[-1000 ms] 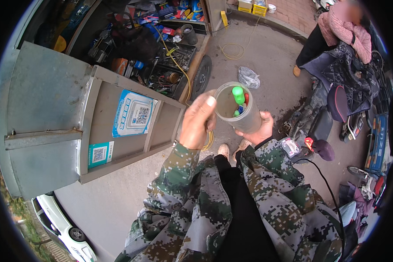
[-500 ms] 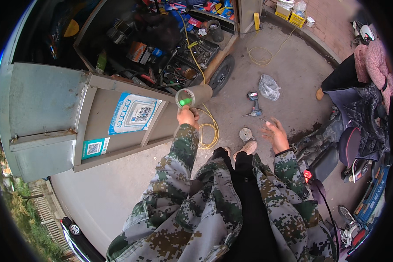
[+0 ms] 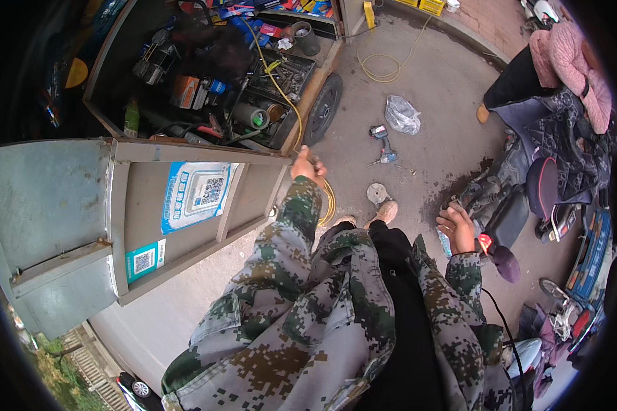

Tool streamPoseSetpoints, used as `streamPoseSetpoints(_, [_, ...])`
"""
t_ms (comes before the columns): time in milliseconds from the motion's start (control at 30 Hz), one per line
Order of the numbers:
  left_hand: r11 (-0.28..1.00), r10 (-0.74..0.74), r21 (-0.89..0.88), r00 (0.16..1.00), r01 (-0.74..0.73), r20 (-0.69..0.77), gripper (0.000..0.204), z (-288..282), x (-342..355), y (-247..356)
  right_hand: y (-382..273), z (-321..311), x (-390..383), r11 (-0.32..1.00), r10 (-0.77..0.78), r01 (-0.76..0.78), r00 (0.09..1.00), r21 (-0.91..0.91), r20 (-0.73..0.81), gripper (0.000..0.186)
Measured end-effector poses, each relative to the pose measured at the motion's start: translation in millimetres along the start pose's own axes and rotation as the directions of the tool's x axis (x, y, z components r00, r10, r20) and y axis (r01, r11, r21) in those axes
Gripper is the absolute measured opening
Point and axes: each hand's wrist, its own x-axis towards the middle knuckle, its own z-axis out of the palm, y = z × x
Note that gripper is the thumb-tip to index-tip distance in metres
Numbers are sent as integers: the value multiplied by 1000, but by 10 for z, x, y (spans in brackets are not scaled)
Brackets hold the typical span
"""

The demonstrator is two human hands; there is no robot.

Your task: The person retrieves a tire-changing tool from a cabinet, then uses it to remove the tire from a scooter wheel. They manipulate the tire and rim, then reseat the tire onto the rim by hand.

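My left hand point(image 3: 308, 166) is at the outer edge of the metal cart, fingers apart and holding nothing. Inside the cart, beyond that hand, a grey cylindrical container point(image 3: 247, 114) with something green in its mouth lies on its side among tools. Off to the right, my right hand point(image 3: 457, 227) hovers palm up beside a parked scooter, its fingers curled together. Whatever is in those fingertips is too small to make out. On the ground between the hands lie a cordless drill point(image 3: 384, 146), small metal pieces point(image 3: 406, 168) and a round pale disc point(image 3: 376, 193) by my shoes.
The cart's open metal door point(image 3: 137, 198) stands at left. A yellow hose point(image 3: 329, 204) runs from the cart to the ground. A clear plastic bag point(image 3: 402, 114) lies past the drill. At right are the scooter point(image 3: 504, 198) and a person in a pink top point(image 3: 576, 61).
My left hand has let go of the cylindrical container, which now lies in the cart. My right hand has moved slightly right and its fingers have curled. The view has shifted.
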Motion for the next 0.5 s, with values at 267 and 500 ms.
streamPoseSetpoints(267, [881, -455, 247, 582, 403, 675, 79, 390, -1009, -210, 414, 740, -764, 981, -35, 73, 979, 180, -203, 52])
streamPoseSetpoints(500, [680, -731, 652, 239, 337, 639, 77, 1331, -1842, -1415, -32, 504, -818, 904, -255, 353, 898, 241, -359, 35])
